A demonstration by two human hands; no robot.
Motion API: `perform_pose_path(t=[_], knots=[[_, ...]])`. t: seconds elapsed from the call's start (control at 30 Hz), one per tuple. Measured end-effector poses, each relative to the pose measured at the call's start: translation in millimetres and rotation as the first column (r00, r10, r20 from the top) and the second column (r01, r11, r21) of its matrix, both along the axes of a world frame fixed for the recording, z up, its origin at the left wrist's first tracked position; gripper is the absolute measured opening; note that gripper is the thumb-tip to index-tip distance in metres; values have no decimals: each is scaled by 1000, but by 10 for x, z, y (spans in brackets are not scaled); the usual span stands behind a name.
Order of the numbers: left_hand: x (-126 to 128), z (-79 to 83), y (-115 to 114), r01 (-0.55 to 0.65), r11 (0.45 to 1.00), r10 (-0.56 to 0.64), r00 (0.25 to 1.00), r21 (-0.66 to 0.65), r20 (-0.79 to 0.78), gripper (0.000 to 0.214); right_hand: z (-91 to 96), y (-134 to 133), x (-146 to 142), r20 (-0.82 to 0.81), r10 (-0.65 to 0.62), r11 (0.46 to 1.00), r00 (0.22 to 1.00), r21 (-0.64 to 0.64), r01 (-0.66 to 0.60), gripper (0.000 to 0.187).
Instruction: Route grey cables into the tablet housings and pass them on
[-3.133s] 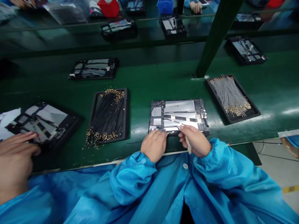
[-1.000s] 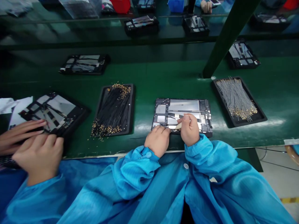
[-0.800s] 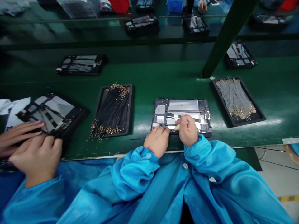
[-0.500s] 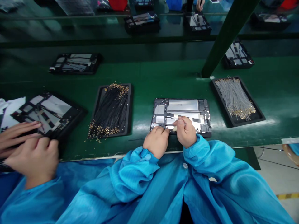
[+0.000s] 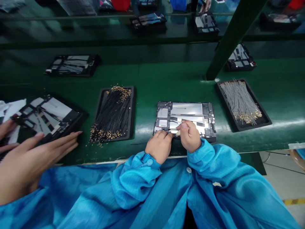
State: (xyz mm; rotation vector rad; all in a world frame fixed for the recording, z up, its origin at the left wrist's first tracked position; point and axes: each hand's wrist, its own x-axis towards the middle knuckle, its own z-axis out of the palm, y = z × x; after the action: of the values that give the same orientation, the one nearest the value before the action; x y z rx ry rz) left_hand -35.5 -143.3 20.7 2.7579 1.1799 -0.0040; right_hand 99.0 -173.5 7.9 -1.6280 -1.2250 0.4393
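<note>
An opened tablet (image 5: 187, 108) lies face down in a black tray in front of me, its silver batteries and wiring exposed. My left hand (image 5: 159, 143) is closed, fingertips curled at the tablet's near left edge. What those fingers hold is hidden. A thin black cable (image 5: 139, 143) runs out from beneath that hand across the bench. In a pinch, my right hand (image 5: 190, 136) holds a small pale-tipped tool (image 5: 178, 132) over the tablet's near edge. Its exact kind is hard to make out.
Left of the tablet stands a tray of black cables (image 5: 111, 114) with gold ends; a tray of grey cables (image 5: 240, 101) is at right. A co-worker's hands (image 5: 35, 156) are beside another opened tablet (image 5: 50, 116). A green post (image 5: 228, 44) rises from the bench. More opened tablets (image 5: 72, 65) lie farther back.
My hands stay nearly still at the tablet's near edge. At left, the co-worker's hands have opened and spread around their tablet. The tablets on the far strip have shifted slightly.
</note>
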Motion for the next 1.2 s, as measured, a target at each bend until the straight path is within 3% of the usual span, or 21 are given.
perform_pose_path(t=[0.13,0.33,0.47,0.53,0.6,0.63,0.67,0.7,0.77,0.8,0.83,0.87,0.9,0.97,1.1,1.2], knots=[[-3,1,-5,3,1000,-3,1000,-9,25,26,75,17,6,63,18,1000,998,-12,-17,27],[-16,-54,11,-1,999,3,1000,-47,29,23,155,62,-76,357,279,960,891,-94,-263,34],[-7,-5,19,0,997,2,1000,-81,28,23,117,80,-88,370,230,971,900,-32,-235,36],[-36,50,-42,-46,993,58,992,-107,114,23,101,95,-57,258,144,990,955,-37,-139,33],[-92,89,-151,-109,967,172,946,-230,276,22,86,111,-25,107,40,996,993,-86,-31,30],[-123,95,-210,-132,917,271,899,-375,345,23,77,117,-13,41,0,994,999,-110,5,28],[-148,89,-261,-151,811,414,830,-565,373,25,64,120,-6,-9,-18,992,1000,-123,17,28],[-166,73,-295,-157,630,591,732,-761,338,28,49,120,-3,-45,-20,992,999,-123,14,27],[-170,22,-296,-104,146,901,426,-984,88,34,15,111,-3,-85,-16,995,996,-101,8,28],[-159,-6,-260,-50,-32,971,234,-998,-43,34,-3,104,-3,-96,-17,996,995,-90,8,28],[-144,-29,-206,4,-121,991,54,-993,-120,31,-20,97,-2,-102,-17,997,995,-81,9,28],[-129,-46,-142,33,-134,986,-92,-990,-137,25,-35,91,3,-105,-18,997,994,-74,10,29],[-118,-53,-77,31,-107,976,-188,-994,-111,19,-48,87,9,-106,-19,997,994,-71,12,29],[-117,-40,20,-29,-18,962,-273,-999,-10,10,-69,86,23,-120,-15,997,993,-83,5,31],[-179,33,21,-148,114,960,-239,-982,147,12,-99,96,33,-183,-20,993,983,-120,-2,34],[-220,86,-65,-164,146,969,-176,-976,175,13,-108,100,26,-205,-26,993,979,-117,2,34]])
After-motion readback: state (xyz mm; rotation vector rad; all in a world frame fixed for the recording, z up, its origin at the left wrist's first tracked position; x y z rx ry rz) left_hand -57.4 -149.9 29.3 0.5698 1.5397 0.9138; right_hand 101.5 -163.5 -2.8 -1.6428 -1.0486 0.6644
